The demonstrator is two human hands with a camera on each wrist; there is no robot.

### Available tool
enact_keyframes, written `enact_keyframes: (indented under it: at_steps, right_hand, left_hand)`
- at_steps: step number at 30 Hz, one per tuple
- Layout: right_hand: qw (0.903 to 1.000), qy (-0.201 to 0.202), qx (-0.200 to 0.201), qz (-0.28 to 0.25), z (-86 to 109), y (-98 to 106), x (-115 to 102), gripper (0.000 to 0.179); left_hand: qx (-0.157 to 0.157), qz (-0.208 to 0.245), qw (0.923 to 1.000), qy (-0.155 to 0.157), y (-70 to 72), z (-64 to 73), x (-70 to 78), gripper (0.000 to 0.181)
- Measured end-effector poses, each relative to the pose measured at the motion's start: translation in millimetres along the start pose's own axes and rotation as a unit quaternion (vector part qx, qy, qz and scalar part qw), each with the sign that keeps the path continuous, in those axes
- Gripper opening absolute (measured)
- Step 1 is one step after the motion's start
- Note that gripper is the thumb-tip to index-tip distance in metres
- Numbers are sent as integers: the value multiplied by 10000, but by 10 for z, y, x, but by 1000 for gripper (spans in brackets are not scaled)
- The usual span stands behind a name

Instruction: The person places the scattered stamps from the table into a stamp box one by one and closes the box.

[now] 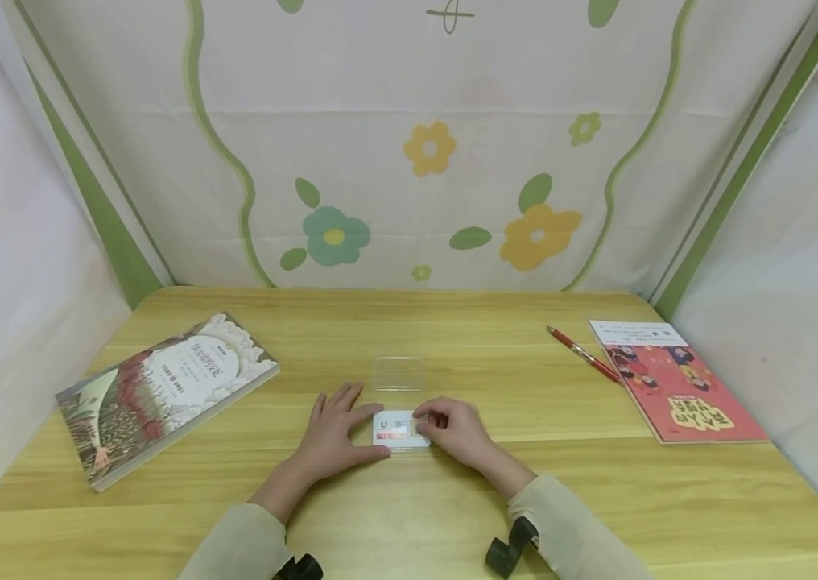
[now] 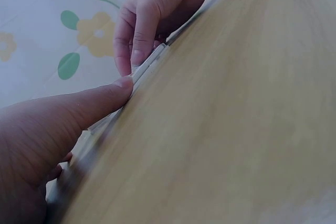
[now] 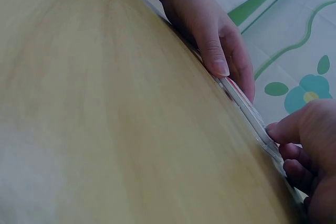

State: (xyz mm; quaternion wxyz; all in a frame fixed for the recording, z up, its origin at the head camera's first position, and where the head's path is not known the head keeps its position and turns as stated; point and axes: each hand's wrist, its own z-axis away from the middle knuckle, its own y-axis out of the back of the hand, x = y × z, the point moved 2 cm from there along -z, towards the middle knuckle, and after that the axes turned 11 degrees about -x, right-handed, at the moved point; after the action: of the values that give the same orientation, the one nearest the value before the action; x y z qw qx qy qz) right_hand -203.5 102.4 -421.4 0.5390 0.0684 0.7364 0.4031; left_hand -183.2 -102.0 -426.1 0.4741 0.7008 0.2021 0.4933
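Observation:
A white printed card [image 1: 389, 427] with red and green print lies in a shallow clear plastic case [image 1: 409, 449] on the table. My left hand [image 1: 336, 431] holds the case at its left end, thumb at the near edge and index finger at the far edge, the other fingers spread. My right hand [image 1: 456, 431] pinches the card's right end between thumb and index finger, its other fingers curled under. Seen low from the left wrist view, the right fingertips meet the thin edge of the card [image 2: 152, 59]. Just behind lies a clear plastic lid [image 1: 399, 374].
On the left lies a thick illustrated book [image 1: 170, 395]. A red pen [image 1: 584, 354] reaches to a red-covered booklet [image 1: 691, 387] on the right. A flowered cloth [image 1: 380, 161] hangs behind the wooden table [image 1: 561, 507]. Dark wrist devices [image 1: 510, 549] sit at the sleeves.

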Motion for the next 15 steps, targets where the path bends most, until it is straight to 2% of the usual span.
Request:
enact_keyframes:
  at_steps: [6,15]
  right_hand:
    - [10000,16,11,-82,-16,-7,-3,9]
    - [9960,-143,-83,-878,17,70,-6,20]
  left_hand:
    - [13,-8,10000,25,19,2,-3,64]
    - [-139,95,9999,-9,12,-3,-31,71]
